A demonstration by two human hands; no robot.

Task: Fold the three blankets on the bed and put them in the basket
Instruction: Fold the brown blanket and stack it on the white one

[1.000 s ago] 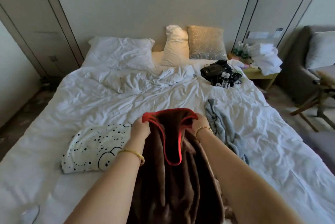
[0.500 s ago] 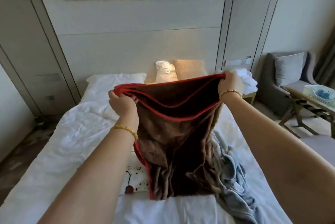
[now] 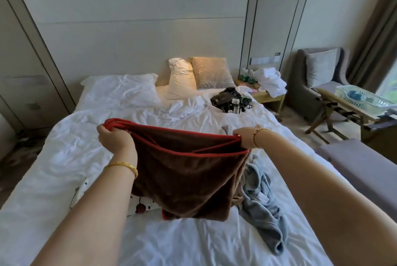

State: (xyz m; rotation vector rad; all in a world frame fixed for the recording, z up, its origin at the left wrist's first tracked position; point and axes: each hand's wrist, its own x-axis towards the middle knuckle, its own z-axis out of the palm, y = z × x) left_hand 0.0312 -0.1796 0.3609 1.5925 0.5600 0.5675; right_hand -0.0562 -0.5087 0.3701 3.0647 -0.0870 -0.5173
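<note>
A brown blanket with red trim point(image 3: 184, 181) hangs doubled over the white bed point(image 3: 64, 147). My left hand point(image 3: 115, 138) grips its top left corner and my right hand point(image 3: 243, 138) pinches the top right corner, so the red edge stretches between them. Its lower end hangs just above the sheet. A crumpled grey-blue blanket point(image 3: 264, 207) lies on the bed to the right of it. A white blanket with black spots point(image 3: 141, 208) lies mostly hidden behind the brown one and my left arm. A pale plastic basket point(image 3: 365, 99) sits on a wooden table at far right.
Pillows point(image 3: 182, 78) stand at the headboard. A black pile of cables and gadgets point(image 3: 231, 100) lies on the bed's far right. White towels point(image 3: 270, 80) cover the nightstand. A grey armchair point(image 3: 315, 85) and a grey bench point(image 3: 361, 166) stand right of the bed.
My hands have come down from chest height toward the bed, still holding the brown blanket's corners stretched apart. The view has tilted down.
</note>
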